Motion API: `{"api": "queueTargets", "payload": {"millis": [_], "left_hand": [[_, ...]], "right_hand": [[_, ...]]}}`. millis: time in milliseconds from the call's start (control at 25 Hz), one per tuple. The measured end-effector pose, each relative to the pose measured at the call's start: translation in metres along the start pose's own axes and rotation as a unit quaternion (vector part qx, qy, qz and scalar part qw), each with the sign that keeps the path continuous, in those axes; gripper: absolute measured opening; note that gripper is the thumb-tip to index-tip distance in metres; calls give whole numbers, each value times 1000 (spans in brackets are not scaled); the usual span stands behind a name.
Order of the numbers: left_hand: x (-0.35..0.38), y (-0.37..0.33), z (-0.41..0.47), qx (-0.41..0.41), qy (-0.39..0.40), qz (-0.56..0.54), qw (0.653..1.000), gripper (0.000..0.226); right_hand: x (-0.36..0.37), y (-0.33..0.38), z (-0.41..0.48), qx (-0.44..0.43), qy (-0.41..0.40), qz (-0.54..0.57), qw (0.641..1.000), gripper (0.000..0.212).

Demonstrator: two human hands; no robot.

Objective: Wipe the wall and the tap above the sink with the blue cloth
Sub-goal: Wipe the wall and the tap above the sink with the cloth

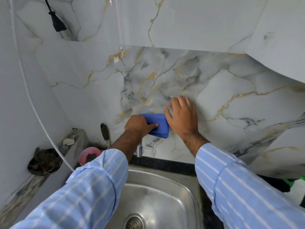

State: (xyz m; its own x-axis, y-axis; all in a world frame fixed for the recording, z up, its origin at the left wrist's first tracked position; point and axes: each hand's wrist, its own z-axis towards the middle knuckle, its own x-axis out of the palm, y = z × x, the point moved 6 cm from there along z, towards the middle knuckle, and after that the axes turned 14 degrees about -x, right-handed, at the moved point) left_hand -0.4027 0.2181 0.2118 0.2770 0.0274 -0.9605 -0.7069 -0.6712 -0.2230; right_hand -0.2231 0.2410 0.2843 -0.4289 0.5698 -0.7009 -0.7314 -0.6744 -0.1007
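A folded blue cloth (159, 125) is pressed flat against the marble-patterned wall (181, 76) just above the sink. My left hand (140, 125) grips the cloth's left side, its thumb lying across the fabric. My right hand (182, 115) lies flat on the wall with fingers spread, its thumb side touching the cloth's right edge. The chrome tap (140, 149) pokes out below my left wrist; my forearm hides most of it. Both arms wear blue striped sleeves.
A steel sink (165, 195) with a drain lies below. A pink cup (89, 155) and a dark-handled utensil (105, 131) stand left of the tap. A dark bowl (43, 161) sits on the left ledge. A black plug (57, 22) and white cable (33, 104) hang at left.
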Motion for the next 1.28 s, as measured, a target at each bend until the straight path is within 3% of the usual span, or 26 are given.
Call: {"api": "queueTargets", "payload": {"millis": [80,200,280,360,400,440,520,560,600,640,720,800,880,1040,1080,1120,1200,1240,1280], "left_hand": [[13,-12,9,-32,85,-27,995,55],[27,-18,24,-115,211,-130,962,28],[28,-16,28,-99,216,-178,955,27],[28,-13,25,-123,249,-256,926,25],[33,-9,20,-125,300,-313,892,24],[38,-5,17,-133,371,-410,822,23],[38,9,11,-130,415,-543,718,20],[39,10,15,-121,414,-555,711,19],[37,8,16,-110,399,-535,736,20],[37,2,21,-99,360,-483,792,20],[36,-13,22,-108,257,-318,906,18],[41,-26,11,-89,133,-140,977,22],[51,-31,-4,-75,104,-34,991,38],[49,-7,19,-100,140,-75,982,39],[48,-6,30,-105,168,-185,963,38],[45,-5,32,-91,260,-345,897,38],[45,5,25,-80,391,-563,724,34],[47,12,22,-84,417,-592,685,31],[49,15,22,-85,421,-587,686,30]], "right_hand": [[-16,-1,22,-125,-83,-78,986,29],[-10,-18,55,-212,-64,-172,960,58],[2,-27,60,-248,-67,-197,946,67],[12,-34,60,-263,-97,-209,937,67],[17,-36,61,-264,-115,-209,935,67],[21,-38,61,-262,-126,-210,933,67],[29,-37,63,-261,-137,-220,930,68],[32,-38,64,-260,-144,-221,929,69],[34,-40,63,-258,-149,-215,930,69],[34,-41,62,-257,-153,-209,931,69],[33,-41,62,-257,-157,-202,932,68],[32,-40,62,-258,-161,-192,933,67],[31,-40,60,-263,-170,-195,930,67],[31,-39,59,-267,-173,-190,929,66],[30,-38,60,-269,-175,-195,927,66],[30,-38,60,-269,-177,-196,926,66],[30,-38,59,-268,-174,-190,928,66],[30,-37,59,-269,-174,-194,927,66],[29,-37,59,-270,-176,-200,925,66]]}}
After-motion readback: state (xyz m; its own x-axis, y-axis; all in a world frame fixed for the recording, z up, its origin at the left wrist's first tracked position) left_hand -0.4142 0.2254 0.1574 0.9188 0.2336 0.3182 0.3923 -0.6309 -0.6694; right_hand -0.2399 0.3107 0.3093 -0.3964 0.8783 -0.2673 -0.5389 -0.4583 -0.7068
